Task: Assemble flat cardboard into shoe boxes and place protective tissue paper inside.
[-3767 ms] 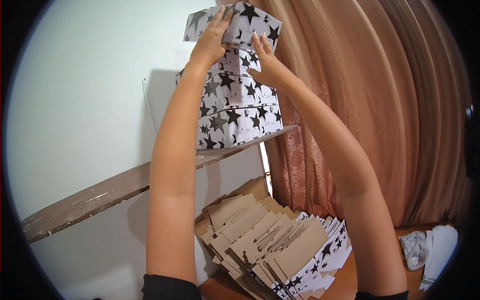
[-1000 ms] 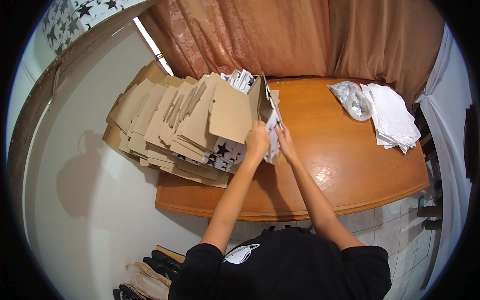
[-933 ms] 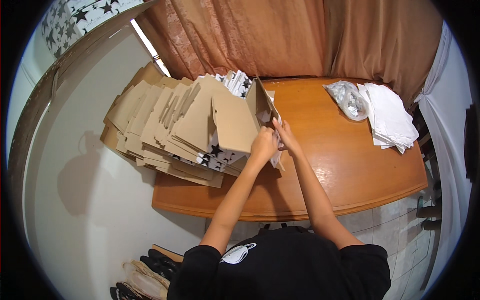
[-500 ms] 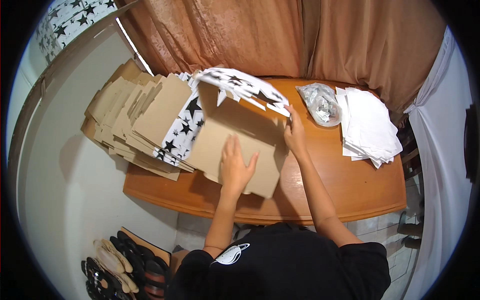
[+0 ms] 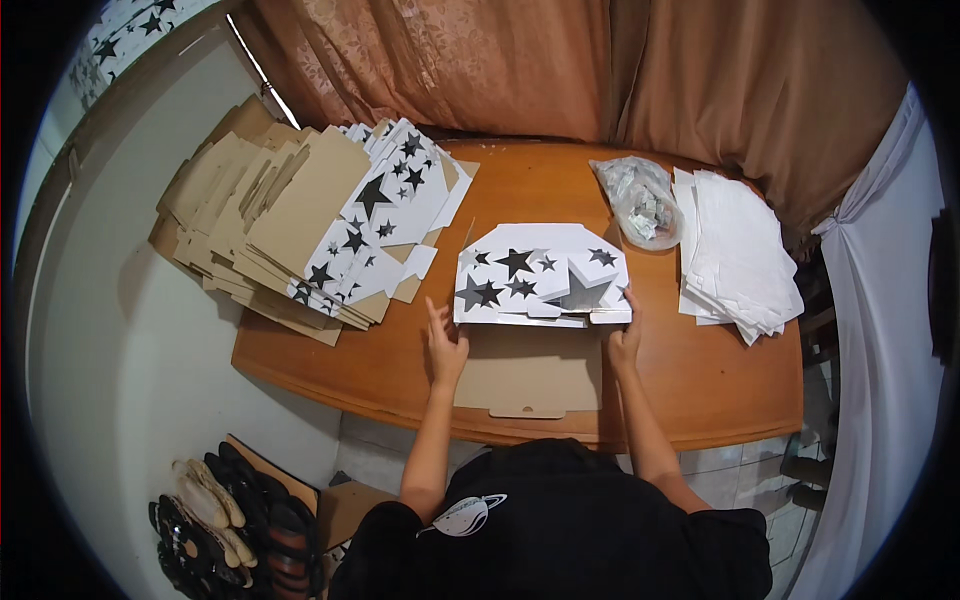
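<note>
A partly folded cardboard box [image 5: 540,270] stands in front of me on the wooden table. Its star-printed white panel is raised, and a plain brown flap [image 5: 525,375] with a small tab lies toward me. At the right edge of the printed panel, my right hand [image 5: 625,338] grips the cardboard between thumb and fingers. My left hand [image 5: 447,345] is beside the panel's lower left corner, fingers stretched upward and apart; whether it touches the box I cannot tell. Flat cardboard box blanks [image 5: 280,215] are piled to the left, some with star print showing.
The wooden table [image 5: 700,390] has a curved front edge. At its back right lie a clear plastic bag [image 5: 643,205] with small items and a stack of white paper sheets [image 5: 735,255]. Brown curtains [image 5: 480,70] hang behind. Several shoes [image 5: 235,525] sit on the floor at lower left.
The box has come off the blanks' side to the table's middle and turned square to me, printed panel facing up. My left hand has left the brown inside and moved to its left side.
</note>
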The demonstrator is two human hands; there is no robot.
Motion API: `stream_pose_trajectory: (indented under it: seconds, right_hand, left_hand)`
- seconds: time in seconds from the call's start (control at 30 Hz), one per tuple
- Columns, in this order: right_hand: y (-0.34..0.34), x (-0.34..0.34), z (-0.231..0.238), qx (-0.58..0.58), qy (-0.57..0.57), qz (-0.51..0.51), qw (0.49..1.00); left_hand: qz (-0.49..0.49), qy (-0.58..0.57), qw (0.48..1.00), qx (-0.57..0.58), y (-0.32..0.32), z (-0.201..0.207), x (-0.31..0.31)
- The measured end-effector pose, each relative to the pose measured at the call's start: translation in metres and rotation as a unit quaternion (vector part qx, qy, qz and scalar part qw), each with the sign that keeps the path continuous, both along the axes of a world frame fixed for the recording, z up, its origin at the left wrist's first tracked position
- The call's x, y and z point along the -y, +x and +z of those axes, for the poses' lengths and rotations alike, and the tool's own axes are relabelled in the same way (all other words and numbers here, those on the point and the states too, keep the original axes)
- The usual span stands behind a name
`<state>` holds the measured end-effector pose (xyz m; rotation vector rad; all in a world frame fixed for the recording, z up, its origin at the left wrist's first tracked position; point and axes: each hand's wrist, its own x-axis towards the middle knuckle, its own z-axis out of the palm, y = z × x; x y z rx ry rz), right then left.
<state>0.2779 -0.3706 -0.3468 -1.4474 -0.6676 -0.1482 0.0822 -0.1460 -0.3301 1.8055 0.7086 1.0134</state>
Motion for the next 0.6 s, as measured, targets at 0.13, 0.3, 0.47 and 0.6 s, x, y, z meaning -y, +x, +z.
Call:
stream_pose_trajectory:
  seconds: [0.13,0.3,0.47,0.6]
  right_hand:
    - [-0.003,0.004,0.019,-0.033,-0.007,-0.015,0.999]
    - [0.005,0.004,0.015,-0.046,-0.035,-0.045,0.997]
    - [0.004,0.014,0.025,-0.070,-0.101,0.073,0.990]
    - [0.013,0.021,0.051,-0.102,-0.196,0.174,0.960]
  left_hand:
    - [-0.073,0.003,0.997,-0.008,0.003,0.006,-0.007]
    - [-0.046,0.170,0.975,-0.138,0.013,0.025,-0.005]
    - [-0.074,-0.057,0.985,-0.148,0.002,0.041,-0.012]
    - [-0.143,-0.013,0.979,-0.143,-0.011,0.037,-0.030]
